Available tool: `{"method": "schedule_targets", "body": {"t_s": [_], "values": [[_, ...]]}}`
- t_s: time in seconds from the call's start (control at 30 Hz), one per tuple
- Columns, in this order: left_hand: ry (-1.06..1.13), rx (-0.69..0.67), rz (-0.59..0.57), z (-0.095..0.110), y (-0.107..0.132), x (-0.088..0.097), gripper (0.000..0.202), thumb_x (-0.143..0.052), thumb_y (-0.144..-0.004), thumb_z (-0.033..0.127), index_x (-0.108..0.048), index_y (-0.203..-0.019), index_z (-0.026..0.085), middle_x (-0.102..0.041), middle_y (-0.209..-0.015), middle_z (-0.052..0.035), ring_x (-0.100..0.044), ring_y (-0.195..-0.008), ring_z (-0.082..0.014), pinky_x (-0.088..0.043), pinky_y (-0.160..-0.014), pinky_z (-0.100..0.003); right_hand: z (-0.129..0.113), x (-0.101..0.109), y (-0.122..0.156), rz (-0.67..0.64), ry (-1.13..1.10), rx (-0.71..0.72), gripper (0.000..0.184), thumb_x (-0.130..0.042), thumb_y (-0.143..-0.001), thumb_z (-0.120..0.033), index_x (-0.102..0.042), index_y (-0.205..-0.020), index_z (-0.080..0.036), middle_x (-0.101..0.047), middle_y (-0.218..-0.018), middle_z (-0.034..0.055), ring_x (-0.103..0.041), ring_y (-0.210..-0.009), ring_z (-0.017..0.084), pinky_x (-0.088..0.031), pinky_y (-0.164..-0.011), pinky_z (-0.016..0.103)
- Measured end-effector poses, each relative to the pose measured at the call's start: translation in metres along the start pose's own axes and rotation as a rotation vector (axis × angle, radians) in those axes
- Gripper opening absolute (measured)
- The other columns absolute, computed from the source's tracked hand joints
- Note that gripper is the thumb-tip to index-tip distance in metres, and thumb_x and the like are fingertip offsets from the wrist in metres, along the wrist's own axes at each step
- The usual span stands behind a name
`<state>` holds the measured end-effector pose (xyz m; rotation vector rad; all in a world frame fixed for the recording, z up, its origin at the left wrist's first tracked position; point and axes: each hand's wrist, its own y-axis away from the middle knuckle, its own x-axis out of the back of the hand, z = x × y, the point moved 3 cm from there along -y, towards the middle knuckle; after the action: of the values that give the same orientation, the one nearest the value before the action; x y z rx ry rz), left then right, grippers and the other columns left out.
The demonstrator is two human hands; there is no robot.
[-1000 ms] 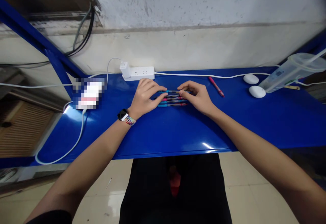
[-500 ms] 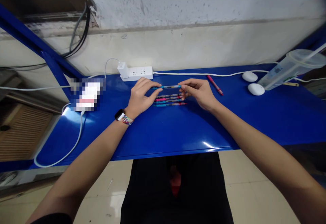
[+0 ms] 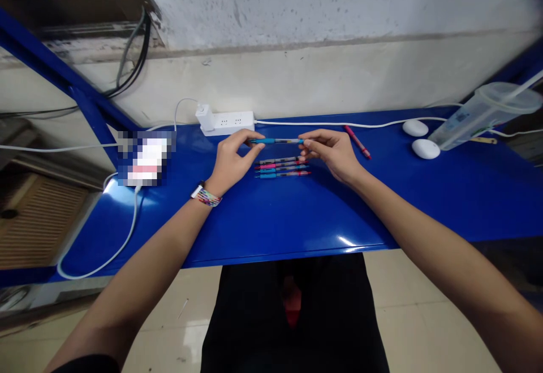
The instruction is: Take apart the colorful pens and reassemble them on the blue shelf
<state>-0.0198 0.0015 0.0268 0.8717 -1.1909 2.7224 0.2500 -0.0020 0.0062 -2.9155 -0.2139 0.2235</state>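
A blue pen (image 3: 280, 141) is held level between my two hands, beyond a row of other pens. My left hand (image 3: 236, 157) pinches its blue grip end, and my right hand (image 3: 328, 151) pinches the opposite end. Just below, several pens lie side by side on the blue table (image 3: 288, 220): a grey one (image 3: 271, 161), a pink one (image 3: 268, 165) and blue ones (image 3: 268, 175) among them. Their right ends are partly behind my right fingers. To the right of my right hand lies a red pen (image 3: 357, 142), set at a slant and apart from the row.
A white power strip (image 3: 233, 121) with a plugged-in charger stands at the wall. At left is a blurred-out phone (image 3: 147, 159) on a white cable. Two white rounded objects (image 3: 426, 148) and a clear plastic cup (image 3: 470, 116) with a straw stand at right.
The blue pen has risen slightly in view, away from the row. My left fingers have shifted a little, showing more of its blue end. My right hand has barely moved.
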Motion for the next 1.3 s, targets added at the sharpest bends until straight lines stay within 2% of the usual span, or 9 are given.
{"method": "schedule_targets", "body": {"t_s": [0.1,0.23,0.3,0.37,0.53,0.6,0.73,0.9,1.3], "values": [[0.026,0.033,-0.084,-0.001,-0.001,-0.002,0.021,-0.065,-0.111,0.039,-0.078,-0.102,0.026,-0.078,-0.08,-0.0006,-0.078,-0.082,-0.0197,-0.062,-0.088,-0.038,0.002,0.003,-0.002,0.004,-0.001,0.012,0.033,-0.099,-0.081,-0.049,-0.088,-0.1,-0.024,-0.081,-0.088,0.0041,-0.077,-0.076,0.02,-0.073,-0.078,0.043],[0.055,0.053,-0.089,-0.001,-0.001,-0.001,0.026,-0.08,-0.1,0.036,-0.075,-0.124,0.027,-0.082,-0.096,-0.0025,-0.079,-0.092,-0.0206,-0.063,-0.09,-0.038,0.004,0.006,-0.003,0.006,0.007,-0.003,0.029,-0.098,-0.083,-0.046,-0.089,-0.101,-0.025,-0.082,-0.091,0.0038,-0.077,-0.076,0.02,-0.072,-0.078,0.042],[0.058,0.061,-0.087,-0.004,-0.001,-0.001,0.017,-0.071,-0.107,0.039,-0.077,-0.099,0.024,-0.082,-0.092,-0.0036,-0.078,-0.088,-0.0194,-0.062,-0.087,-0.037,0.005,0.005,-0.002,0.007,-0.003,-0.01,0.029,-0.098,-0.082,-0.046,-0.089,-0.101,-0.025,-0.082,-0.089,0.0035,-0.077,-0.075,0.019,-0.072,-0.078,0.042],[0.075,0.094,-0.118,-0.007,-0.001,-0.002,0.041,-0.058,-0.114,0.042,-0.075,-0.082,0.024,-0.078,-0.075,-0.0022,-0.075,-0.074,-0.0172,-0.06,-0.081,-0.037,0.005,0.005,-0.002,0.002,-0.002,-0.019,0.03,-0.098,-0.082,-0.046,-0.089,-0.1,-0.025,-0.082,-0.089,0.0033,-0.077,-0.074,0.019,-0.072,-0.077,0.041],[0.197,0.148,-0.125,-0.011,-0.002,-0.002,0.026,-0.082,-0.098,0.039,-0.075,-0.12,0.028,-0.078,-0.08,0.0012,-0.075,-0.075,-0.0178,-0.061,-0.077,-0.036,0.005,0.004,-0.002,0.022,-0.027,-0.033,0.032,-0.1,-0.078,-0.047,-0.089,-0.098,-0.024,-0.081,-0.086,0.0028,-0.076,-0.069,0.018,-0.071,-0.074,0.039],[0.216,0.169,-0.112,-0.011,-0.002,-0.001,0.017,-0.076,-0.103,0.042,-0.076,-0.098,0.026,-0.078,-0.076,-0.0007,-0.076,-0.075,-0.0175,-0.062,-0.076,-0.035,0.005,0.004,-0.003,0.025,-0.05,-0.03,0.032,-0.101,-0.077,-0.045,-0.09,-0.097,-0.024,-0.082,-0.086,0.0032,-0.076,-0.071,0.018,-0.071,-0.075,0.039],[0.172,0.229,-0.111,-0.015,-0.003,0.001,0.059,-0.058,-0.115,0.051,-0.066,-0.063,0.023,-0.064,-0.05,0.0005,-0.066,-0.054,-0.0126,-0.057,-0.065,-0.03,0.001,0.005,-0.004,0.017,-0.073,-0.024,0.029,-0.099,-0.079,-0.043,-0.089,-0.098,-0.024,-0.08,-0.087,0.0033,-0.075,-0.078,0.019,-0.071,-0.079,0.041],[0.284,0.271,0.04,-0.023,-0.005,0.002,0.011,-0.081,-0.097,0.033,-0.082,-0.099,0.022,-0.083,-0.086,-0.0041,-0.08,-0.082,-0.0167,-0.065,-0.08,-0.03,-0.003,0.013,-0.007,0.087,-0.15,-0.08,0.02,-0.095,-0.081,-0.035,-0.087,-0.093,-0.021,-0.075,-0.082,0.0036,-0.068,-0.073,0.015,-0.066,-0.071,0.032],[0.35,0.356,0.089,-0.028,-0.006,0.005,0.007,-0.082,-0.096,0.028,-0.086,-0.097,0.022,-0.086,-0.091,-0.0063,-0.082,-0.086,-0.0184,-0.069,-0.088,-0.034,-0.002,0.021,-0.01,0.156,-0.152,-0.092,0.016,-0.082,-0.078,-0.019,-0.087,-0.092,-0.023,-0.076,-0.08,0.0027,-0.07,-0.072,0.015,-0.062,-0.07,0.031]]}}
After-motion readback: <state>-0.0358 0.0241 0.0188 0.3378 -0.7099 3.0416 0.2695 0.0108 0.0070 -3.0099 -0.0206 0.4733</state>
